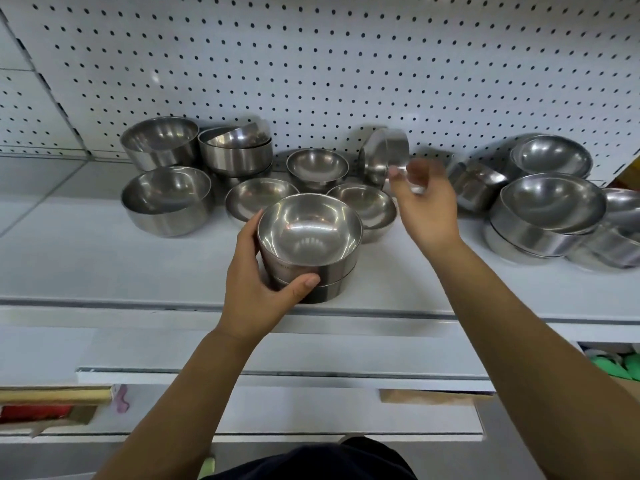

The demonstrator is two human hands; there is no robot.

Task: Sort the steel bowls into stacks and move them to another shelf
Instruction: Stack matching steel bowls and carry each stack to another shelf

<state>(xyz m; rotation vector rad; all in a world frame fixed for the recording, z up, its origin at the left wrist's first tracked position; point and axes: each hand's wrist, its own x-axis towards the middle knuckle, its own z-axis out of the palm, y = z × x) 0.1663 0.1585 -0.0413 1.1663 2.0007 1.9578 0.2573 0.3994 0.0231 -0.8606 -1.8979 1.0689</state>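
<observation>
Because the white shelf [104, 271] runs wide under its pegboard [311, 64], the steel bowls lie spread along it in unsorted groups: a tumbled right-hand heap [550, 209] with some bowls nested askew, the big deep bowls [166, 202] at the left, and shallower ones in the middle. You have your stack [310, 244] at the shelf's front edge, mouth up, seemingly so the next bowl can drop straight in; it looks like two or three bowls of one size. Your left hand [256, 285] grips it from the left, fingers curled behind the wall and thumb [306, 282] pressed across the front, which steadies the nested bowls against slipping. Further back, a tilted bowl [382, 155] stands on its edge against the pegboard, probably your next pick if its size matches. Your right hand [424, 206] is just beside it, blurred, fingers loosely spread and holding nothing; whether a fingertip touches the rim can't be told
</observation>
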